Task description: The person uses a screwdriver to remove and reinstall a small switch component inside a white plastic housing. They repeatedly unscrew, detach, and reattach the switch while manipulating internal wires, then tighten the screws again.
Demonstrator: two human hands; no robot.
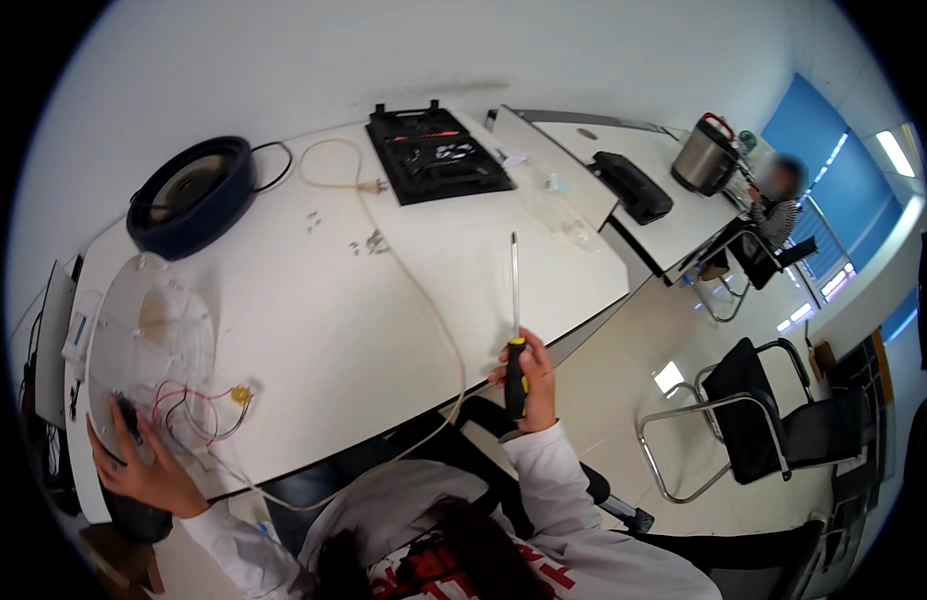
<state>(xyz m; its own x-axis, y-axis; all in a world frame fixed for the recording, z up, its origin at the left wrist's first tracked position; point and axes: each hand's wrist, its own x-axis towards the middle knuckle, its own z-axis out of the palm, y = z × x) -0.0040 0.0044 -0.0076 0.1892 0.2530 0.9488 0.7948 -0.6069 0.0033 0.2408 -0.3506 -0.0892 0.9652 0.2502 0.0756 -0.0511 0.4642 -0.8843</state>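
Observation:
My right hand (535, 385) is closed around a black-and-yellow screwdriver (516, 365), its long metal shaft pointing away from me above the table's front edge. At the left, my left hand (149, 470) rests with fingers spread on the near end of a clear plastic housing (189, 335). Its fingertips touch a small black part (127, 412) there. Red, white and dark wires run from the housing to a small yellow component (242, 395) on the table. A cream power cord (424, 290) loops across the tabletop and hangs over the front edge toward the wires.
Behind the housing stands a round dark-blue appliance base (189, 195). Several small screws (372, 243) lie mid-table, near a black tool case (439, 155). A second table holds a black case (632, 187) and a steel pot (706, 155). A person (779, 210) sits beyond; a black chair (749, 410) stands right.

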